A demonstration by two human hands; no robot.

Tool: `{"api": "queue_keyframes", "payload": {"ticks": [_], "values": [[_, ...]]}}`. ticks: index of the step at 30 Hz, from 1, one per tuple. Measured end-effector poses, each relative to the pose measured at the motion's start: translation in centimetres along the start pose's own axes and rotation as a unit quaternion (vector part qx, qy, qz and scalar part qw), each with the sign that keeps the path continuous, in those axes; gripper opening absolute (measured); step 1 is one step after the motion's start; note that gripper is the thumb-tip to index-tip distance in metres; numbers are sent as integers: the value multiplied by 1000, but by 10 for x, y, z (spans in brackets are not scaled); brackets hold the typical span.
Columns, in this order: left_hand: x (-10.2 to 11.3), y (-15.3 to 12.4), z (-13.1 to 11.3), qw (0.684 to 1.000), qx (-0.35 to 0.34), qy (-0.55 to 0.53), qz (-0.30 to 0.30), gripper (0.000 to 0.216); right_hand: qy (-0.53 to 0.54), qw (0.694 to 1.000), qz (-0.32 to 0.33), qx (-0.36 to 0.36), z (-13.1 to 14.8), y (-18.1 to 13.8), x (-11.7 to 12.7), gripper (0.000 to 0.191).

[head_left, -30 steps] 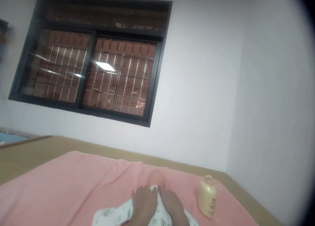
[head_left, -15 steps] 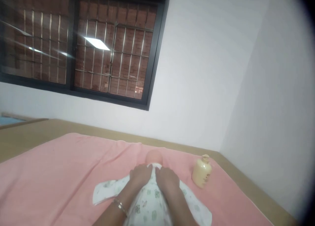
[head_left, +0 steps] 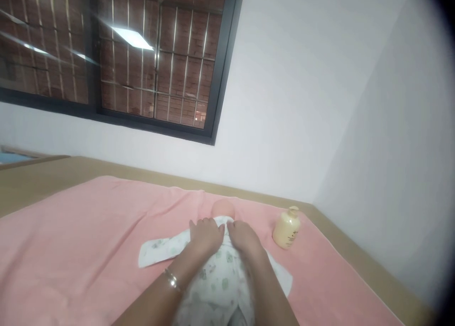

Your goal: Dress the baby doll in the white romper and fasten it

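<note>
A doll (head_left: 222,207) with a pale pink head lies on a pink towel (head_left: 78,240), dressed in a white garment with small green prints (head_left: 216,283). My left hand (head_left: 204,235) and my right hand (head_left: 242,237) rest side by side on the doll's chest just below the head, fingers stretched flat on the fabric. A bracelet (head_left: 171,281) sits on my left wrist. One white sleeve (head_left: 159,250) lies spread out to the left. A cream yellow pump bottle (head_left: 286,229) stands upright on the towel to the right of my right hand.
The towel covers a tan surface (head_left: 42,184) that meets white walls behind and at the right. A dark-framed window with bars (head_left: 117,60) is in the back wall. A blue item (head_left: 10,158) shows at the far left edge.
The view has tilted downward, so more of the doll's body and my forearms show. My hands stay on the doll's chest with fingers flat. The bottle has not moved on the towel.
</note>
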State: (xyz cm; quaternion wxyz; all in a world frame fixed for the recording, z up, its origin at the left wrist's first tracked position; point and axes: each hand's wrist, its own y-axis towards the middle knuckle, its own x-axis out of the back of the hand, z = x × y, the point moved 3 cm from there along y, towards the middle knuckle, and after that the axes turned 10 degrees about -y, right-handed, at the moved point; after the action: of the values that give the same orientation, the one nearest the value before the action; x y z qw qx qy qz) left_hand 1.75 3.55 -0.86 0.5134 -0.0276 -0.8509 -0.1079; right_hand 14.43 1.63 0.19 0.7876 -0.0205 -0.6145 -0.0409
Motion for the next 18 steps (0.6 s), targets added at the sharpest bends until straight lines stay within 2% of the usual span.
{"api": "queue_keyframes", "payload": {"ticks": [6,10,12,18], "values": [[3,-13,-13,997,-24,73,-26,52,17,1000,18,-8,-14,16,-16,68],[3,-7,-11,999,1,33,-8,53,7,1000,21,-18,-14,17,-18,71],[4,-2,-5,1000,17,6,5,55,-10,1000,12,-21,-9,13,-16,66],[1,14,16,997,36,-51,52,62,-65,998,-14,-6,15,-7,-4,36]]}}
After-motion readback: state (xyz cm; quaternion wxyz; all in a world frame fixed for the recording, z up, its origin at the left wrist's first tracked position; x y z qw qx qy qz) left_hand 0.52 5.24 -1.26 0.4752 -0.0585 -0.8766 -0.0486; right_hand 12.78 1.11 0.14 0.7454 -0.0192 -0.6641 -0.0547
